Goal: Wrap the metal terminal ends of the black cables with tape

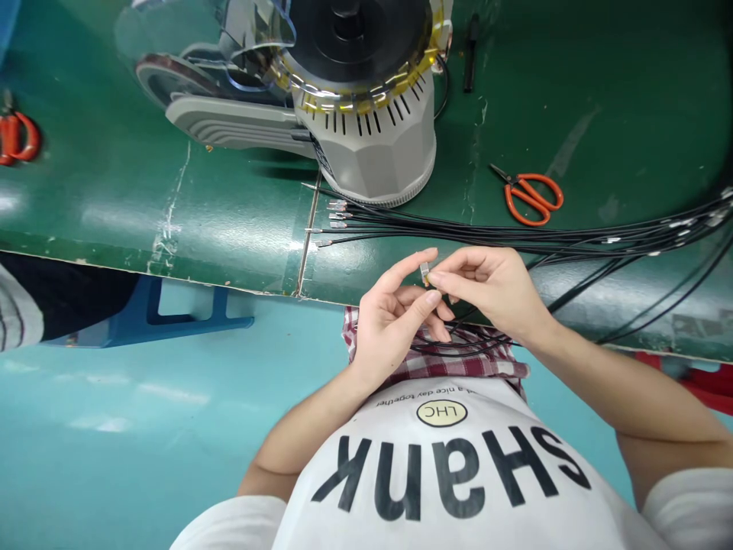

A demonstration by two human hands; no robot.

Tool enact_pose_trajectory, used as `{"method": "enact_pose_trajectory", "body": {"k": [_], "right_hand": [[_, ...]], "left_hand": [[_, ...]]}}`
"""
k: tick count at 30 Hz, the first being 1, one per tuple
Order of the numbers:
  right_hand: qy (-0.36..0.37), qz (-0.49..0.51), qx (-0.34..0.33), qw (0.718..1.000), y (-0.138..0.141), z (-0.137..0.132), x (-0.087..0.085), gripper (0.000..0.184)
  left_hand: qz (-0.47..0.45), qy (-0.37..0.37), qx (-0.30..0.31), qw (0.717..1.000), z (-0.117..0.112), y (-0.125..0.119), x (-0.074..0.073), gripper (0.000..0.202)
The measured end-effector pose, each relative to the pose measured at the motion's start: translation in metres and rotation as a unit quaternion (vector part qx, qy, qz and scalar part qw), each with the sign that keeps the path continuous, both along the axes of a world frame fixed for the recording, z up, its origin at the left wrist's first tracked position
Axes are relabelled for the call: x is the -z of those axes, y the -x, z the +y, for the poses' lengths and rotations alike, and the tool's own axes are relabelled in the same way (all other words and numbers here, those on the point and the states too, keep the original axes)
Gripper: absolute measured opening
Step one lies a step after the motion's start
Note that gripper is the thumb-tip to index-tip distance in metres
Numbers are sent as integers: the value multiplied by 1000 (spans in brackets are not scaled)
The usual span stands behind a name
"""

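Observation:
Just in front of the bench edge, my right hand (pixel 495 290) pinches a small silvery connector (pixel 424 269) with a yellowish end between thumb and index finger. My left hand (pixel 392 317) is close beside it, palm up, index finger stretched toward the connector. Its thumb presses on the curled fingers; what lies under them, if anything, is hidden. Black cables (pixel 458 347) pass below both hands over the checked cloth at my lap. On the bench, a bundle of black cables (pixel 447 228) with metal connector ends stretches off to the right.
A grey machine (pixel 372 153) with a black and yellow reel stands on the green bench (pixel 246 221). Orange-handled snips (pixel 530 197) lie right of it, another orange-handled pair (pixel 17 137) far left. A black pen (pixel 470 57) lies behind. A blue stool (pixel 188 309) stands below left.

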State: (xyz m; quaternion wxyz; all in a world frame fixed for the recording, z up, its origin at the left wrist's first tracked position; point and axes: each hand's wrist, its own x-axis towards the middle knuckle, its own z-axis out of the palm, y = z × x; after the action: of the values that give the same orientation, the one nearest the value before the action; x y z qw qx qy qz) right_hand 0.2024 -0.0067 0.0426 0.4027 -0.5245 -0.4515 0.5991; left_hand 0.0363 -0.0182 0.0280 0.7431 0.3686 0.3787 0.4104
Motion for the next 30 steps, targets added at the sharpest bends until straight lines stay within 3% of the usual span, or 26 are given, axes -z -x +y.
{"method": "enact_pose_trajectory", "body": {"k": [8, 21, 30], "right_hand": [[8, 53, -22, 998, 3, -2, 1, 17], [6, 13, -25, 1000, -5, 2, -1, 17], [-5, -5, -32, 999, -4, 4, -1, 19]], "left_hand": [[-13, 7, -9, 1000, 5, -1, 3, 35], [-2, -2, 7, 1000, 4, 1, 3, 40], [-34, 66, -5, 997, 2, 1, 9, 19]]}}
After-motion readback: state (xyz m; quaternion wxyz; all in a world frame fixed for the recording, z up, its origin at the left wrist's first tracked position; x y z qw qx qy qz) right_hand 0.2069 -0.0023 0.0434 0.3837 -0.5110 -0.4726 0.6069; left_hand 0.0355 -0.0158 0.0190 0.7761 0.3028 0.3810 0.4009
